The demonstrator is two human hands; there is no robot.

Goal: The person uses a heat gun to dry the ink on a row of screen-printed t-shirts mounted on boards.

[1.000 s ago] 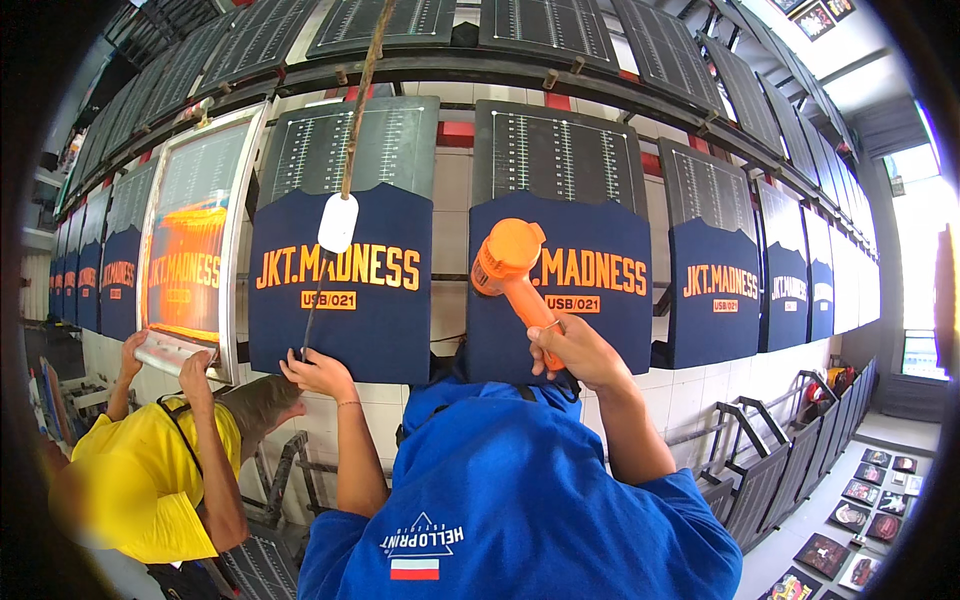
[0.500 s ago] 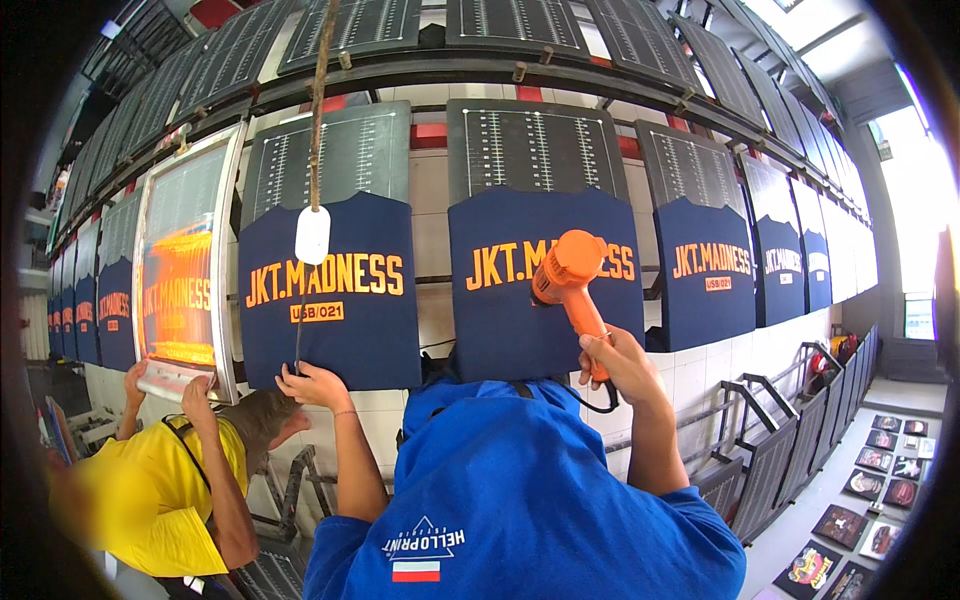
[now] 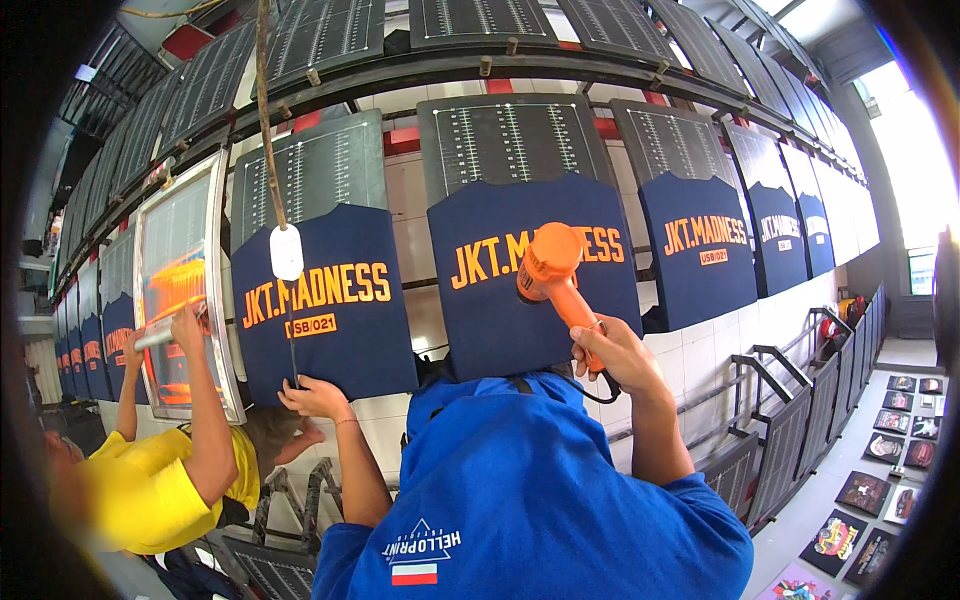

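My right hand (image 3: 618, 357) is wrapped round the handle of an orange hair dryer (image 3: 557, 257). Its dark nozzle points at the orange lettering on a navy shirt (image 3: 520, 335), which lies on a dark board. A black cord drops from a white power socket (image 3: 286, 252) that hangs on a cable. My left hand (image 3: 315, 398) has its fingers closed on that cord, by the lower edge of another printed navy shirt (image 3: 365, 345). The part of the cord past my left fingers is hidden.
At left a co-worker in a yellow shirt (image 3: 165, 490) drags a squeegee (image 3: 158, 332) over a framed screen (image 3: 230, 370). More printed shirts (image 3: 705, 285) lie on boards along the row. Black metal racks (image 3: 770, 455) stand at right. A second row of boards (image 3: 480, 22) runs behind.
The hair dryer has shifted slightly left over the lettering. My left hand keeps its hold on the cord. The co-worker's squeegee has moved up the screen from its near end.
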